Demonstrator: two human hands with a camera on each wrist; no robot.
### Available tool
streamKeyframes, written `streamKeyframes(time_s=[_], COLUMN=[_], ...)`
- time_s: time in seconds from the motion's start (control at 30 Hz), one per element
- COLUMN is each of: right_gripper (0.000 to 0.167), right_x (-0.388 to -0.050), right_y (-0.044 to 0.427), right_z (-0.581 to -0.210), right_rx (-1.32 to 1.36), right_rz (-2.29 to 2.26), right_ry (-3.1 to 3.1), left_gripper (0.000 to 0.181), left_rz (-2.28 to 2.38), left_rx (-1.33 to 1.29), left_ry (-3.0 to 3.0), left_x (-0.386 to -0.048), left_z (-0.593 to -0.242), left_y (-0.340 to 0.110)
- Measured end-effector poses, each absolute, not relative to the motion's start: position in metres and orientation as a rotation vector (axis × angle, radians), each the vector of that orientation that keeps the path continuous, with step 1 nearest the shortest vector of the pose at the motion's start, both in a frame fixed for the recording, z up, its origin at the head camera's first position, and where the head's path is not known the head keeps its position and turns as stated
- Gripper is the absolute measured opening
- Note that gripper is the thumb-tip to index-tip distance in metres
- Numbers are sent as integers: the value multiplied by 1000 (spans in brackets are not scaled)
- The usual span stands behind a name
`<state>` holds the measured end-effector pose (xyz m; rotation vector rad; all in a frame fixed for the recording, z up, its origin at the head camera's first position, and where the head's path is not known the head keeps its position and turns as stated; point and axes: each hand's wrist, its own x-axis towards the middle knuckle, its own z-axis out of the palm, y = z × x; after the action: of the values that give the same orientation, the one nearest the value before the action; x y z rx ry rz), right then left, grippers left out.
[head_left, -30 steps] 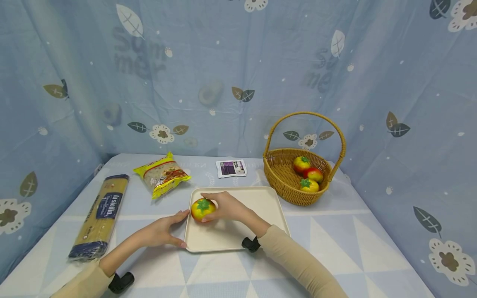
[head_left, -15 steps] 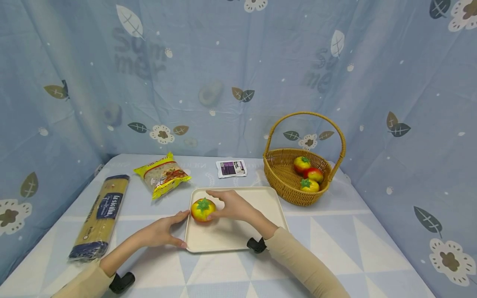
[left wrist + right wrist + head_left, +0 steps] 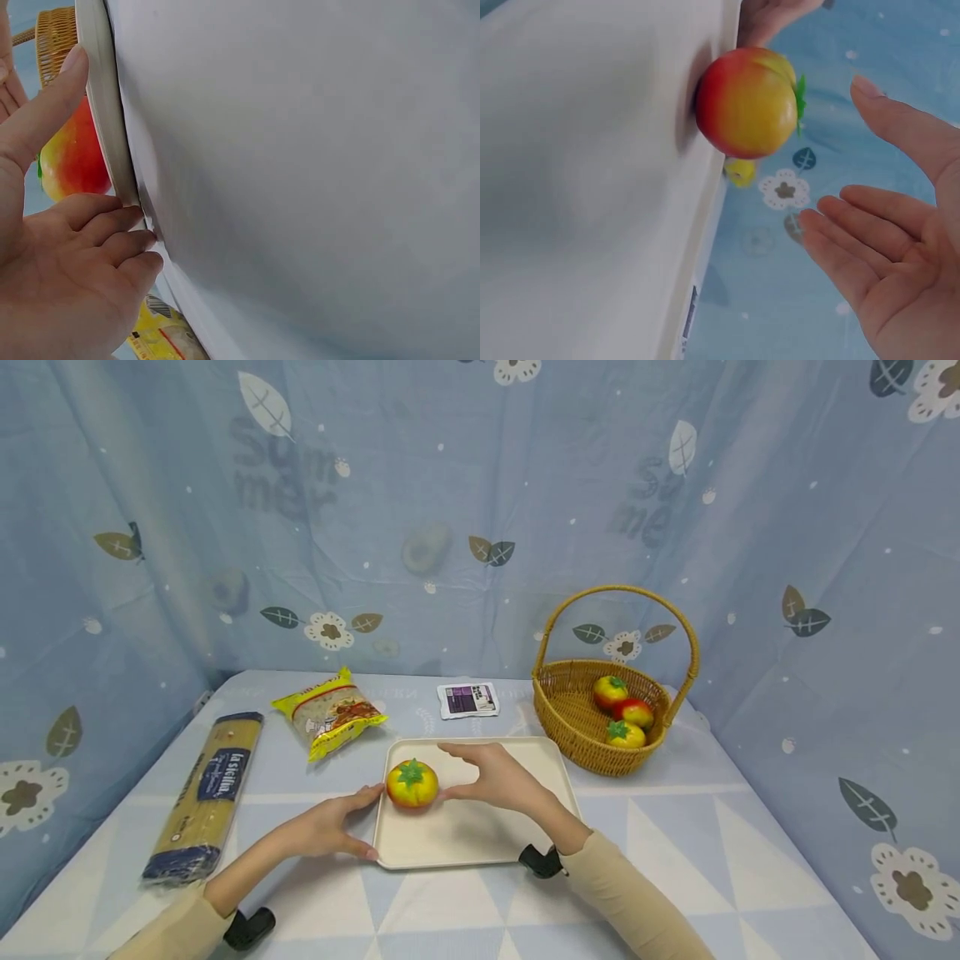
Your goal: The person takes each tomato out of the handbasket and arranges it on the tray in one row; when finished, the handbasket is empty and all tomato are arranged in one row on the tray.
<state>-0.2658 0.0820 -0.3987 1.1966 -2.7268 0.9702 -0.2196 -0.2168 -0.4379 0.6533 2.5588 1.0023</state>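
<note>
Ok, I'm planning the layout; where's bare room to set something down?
Free: the tablecloth in front of the basket, right of the tray and the right sleeve; also the tray's back right corner. Crowded: the tray's left end, where the yellow-red fruit sits between left hand and right hand.

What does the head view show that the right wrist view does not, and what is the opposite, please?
Only the head view shows the wicker basket with three fruits inside, and the long pasta pack on the left.

Only the right wrist view shows the palm side of the right hand, and a plain gap between it and the fruit on the tray.

Both show that fruit, the cream tray, at least part of each hand, the left hand included, and the blue curtain.
</note>
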Motion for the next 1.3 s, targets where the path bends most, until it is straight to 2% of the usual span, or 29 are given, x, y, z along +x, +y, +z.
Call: streamKeyframes(time_s=[0.5,0.93,1.3], right_gripper=[71,70,69], right_x=[-266,-269,-277], right_y=[120,159,195], right_z=[-395,-363,-360], right_rx=[1083,948,858], right_rz=[921,1029,999], right_ry=[-2707,-2668,-2651], left_gripper=[104,103,104], left_rz=[984,965,941], left_rx=[635,678,644], left_ry=[2564,2569,2582], left_x=[-220,-222,-220], left_z=[-438,-438,-435], left_y=[-217,-218,-215])
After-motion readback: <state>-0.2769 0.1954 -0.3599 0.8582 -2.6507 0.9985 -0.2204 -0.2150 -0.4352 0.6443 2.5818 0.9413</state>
